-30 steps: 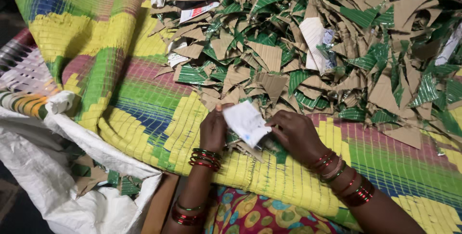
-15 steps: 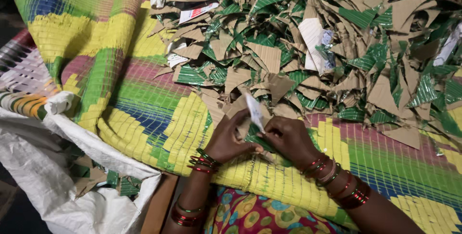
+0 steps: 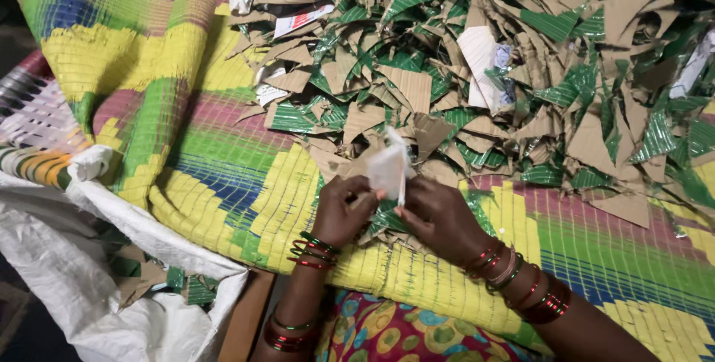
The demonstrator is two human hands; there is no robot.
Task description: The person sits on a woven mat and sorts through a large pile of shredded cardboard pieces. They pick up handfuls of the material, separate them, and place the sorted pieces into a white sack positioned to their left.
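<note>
White paper held up between two hands

White folded paper scrap (image 3: 389, 168) now stands higher than a moment ago, its flat side showing again. It sits between both hands, above the bright striped woven mat (image 3: 223, 161). The left hand (image 3: 341, 209) and right hand (image 3: 439, 217) both pinch it. It looks thin and creased.

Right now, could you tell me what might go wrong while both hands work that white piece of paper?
1. The white paper is pinched between the left hand and the right hand; it looks thin and folded, so it might tear unevenly.
2. The pile of cardboard scraps lies right behind it, so a dropped piece could get lost there.
3. Pointed scrap edges under the hands might scratch fingers.
</note>
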